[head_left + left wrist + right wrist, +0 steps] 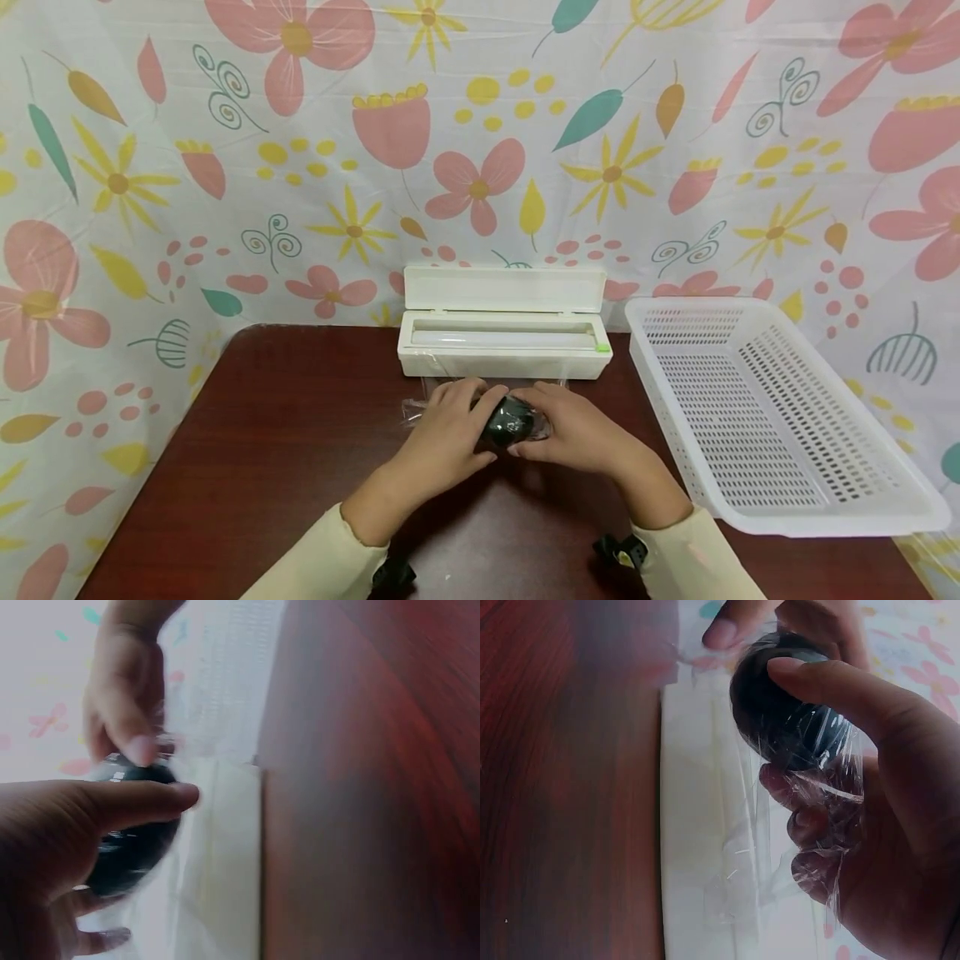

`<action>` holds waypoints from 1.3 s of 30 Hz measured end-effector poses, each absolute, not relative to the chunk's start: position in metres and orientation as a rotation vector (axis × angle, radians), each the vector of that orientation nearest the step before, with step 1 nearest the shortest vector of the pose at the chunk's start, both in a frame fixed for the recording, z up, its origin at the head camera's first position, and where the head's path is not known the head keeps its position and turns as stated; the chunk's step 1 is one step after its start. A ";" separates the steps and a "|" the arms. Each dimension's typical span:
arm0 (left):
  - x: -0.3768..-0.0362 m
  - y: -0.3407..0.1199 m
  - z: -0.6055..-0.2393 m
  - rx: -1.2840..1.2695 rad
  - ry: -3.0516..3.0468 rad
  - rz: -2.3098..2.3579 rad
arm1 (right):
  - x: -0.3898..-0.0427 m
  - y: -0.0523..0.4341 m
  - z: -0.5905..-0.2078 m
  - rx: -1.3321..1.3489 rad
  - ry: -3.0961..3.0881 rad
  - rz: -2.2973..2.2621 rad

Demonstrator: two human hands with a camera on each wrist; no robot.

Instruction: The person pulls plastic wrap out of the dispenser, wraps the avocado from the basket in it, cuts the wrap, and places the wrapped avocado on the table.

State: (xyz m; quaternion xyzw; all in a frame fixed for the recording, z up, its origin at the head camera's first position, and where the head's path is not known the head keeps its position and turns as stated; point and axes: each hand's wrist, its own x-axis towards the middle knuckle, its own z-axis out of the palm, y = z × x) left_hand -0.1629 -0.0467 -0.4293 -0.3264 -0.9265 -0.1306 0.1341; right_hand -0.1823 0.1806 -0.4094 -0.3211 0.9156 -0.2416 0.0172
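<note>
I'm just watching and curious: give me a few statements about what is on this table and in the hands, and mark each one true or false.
1. Both hands hold a dark round object covered in clear plastic film. True.
2. The white film dispenser behind the hands has its lid shut. False: its lid stands open.
3. The white perforated basket holds several wrapped items. False: nothing shows in it.
4. The left hand and right hand are over the dark red table. True.
5. The basket sits to the left of the dispenser. False: it is on the right.
</note>
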 end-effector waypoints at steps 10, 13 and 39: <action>-0.175 -0.044 -0.439 -0.943 -2.585 -0.403 | -0.181 0.182 -0.414 -0.999 2.934 -0.700; -0.178 -0.044 -0.436 -0.964 -2.595 -0.426 | -0.179 0.183 -0.417 -1.001 3.019 -0.606; -0.197 -0.053 -0.432 -0.903 -2.827 -0.716 | -0.181 0.160 -0.439 -1.198 3.280 -0.605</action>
